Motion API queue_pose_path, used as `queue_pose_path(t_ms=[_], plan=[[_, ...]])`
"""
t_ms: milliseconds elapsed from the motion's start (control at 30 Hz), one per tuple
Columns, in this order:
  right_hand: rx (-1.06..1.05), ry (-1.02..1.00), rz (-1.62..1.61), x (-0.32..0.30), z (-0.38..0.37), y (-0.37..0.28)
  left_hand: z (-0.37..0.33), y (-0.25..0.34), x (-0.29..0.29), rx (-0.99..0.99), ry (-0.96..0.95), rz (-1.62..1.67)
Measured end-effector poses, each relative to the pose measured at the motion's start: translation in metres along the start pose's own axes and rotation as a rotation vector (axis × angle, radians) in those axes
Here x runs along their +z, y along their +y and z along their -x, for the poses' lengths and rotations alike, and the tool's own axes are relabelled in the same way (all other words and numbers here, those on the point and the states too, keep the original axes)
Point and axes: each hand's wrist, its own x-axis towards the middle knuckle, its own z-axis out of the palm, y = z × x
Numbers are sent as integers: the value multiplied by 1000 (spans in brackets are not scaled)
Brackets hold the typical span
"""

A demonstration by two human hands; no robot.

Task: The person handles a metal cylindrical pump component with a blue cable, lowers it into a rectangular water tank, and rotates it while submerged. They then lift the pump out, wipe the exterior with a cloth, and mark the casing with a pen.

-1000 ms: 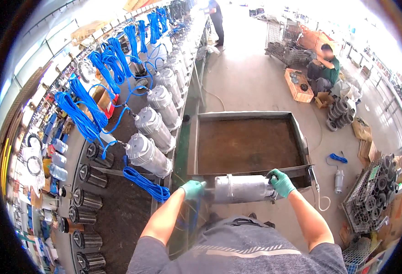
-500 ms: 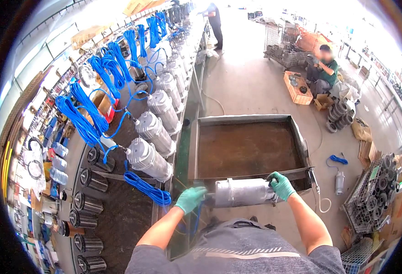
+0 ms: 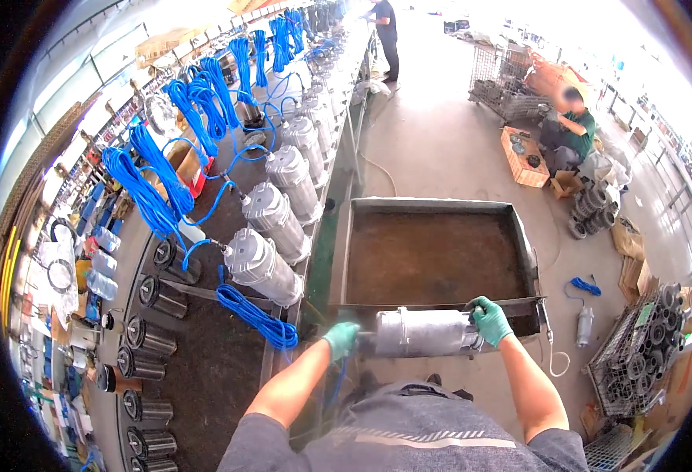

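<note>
Lining the left of the bench (image 3: 212,374), dark cylinders (image 3: 148,296) lie on their sides; beyond them, hanging blue cable coils (image 3: 138,189) run to a row of upright silver housings (image 3: 263,267). That row appears further along, its housings standing with cables joined. A blue coil (image 3: 258,317) lies near the bench edge. The gloved left hand (image 3: 341,341) is at the shaft (image 3: 366,343) of a silver cylinder, its fingers seemingly curled round that shaft, though blur softens them. The silver cylinder (image 3: 423,333) lies level between both hands, over the near edge of a shallow tray (image 3: 432,204); whether it rests there I cannot tell. No cable shows on it, so joining one appears undone, but its right end is partly covered. There, the gloved right hand (image 3: 490,321) has its fingers bent around the end fittings, gripping them. Farther right, a seated co-worker (image 3: 580,135) sits beside a crate, and a wire basket (image 3: 607,377) holds dark rings.
</note>
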Motion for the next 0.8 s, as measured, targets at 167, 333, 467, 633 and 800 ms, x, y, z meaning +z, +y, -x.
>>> queue_pose_path(t_ms=[167,333,467,633,800], plan=[[12,-33,-66,7,-9,10,28,-13,-9,822,313,-731],[27,-18,-115,-1,-14,31,63,19,-4,1113,272,-1216],[-36,-11,-35,4,-13,18,39,12,-5,609,298,-950],[-38,-17,-3,8,-3,-8,-1,8,-9,303,311,-917],[-11,-3,19,3,-5,1,12,-23,-16,1017,276,-799]])
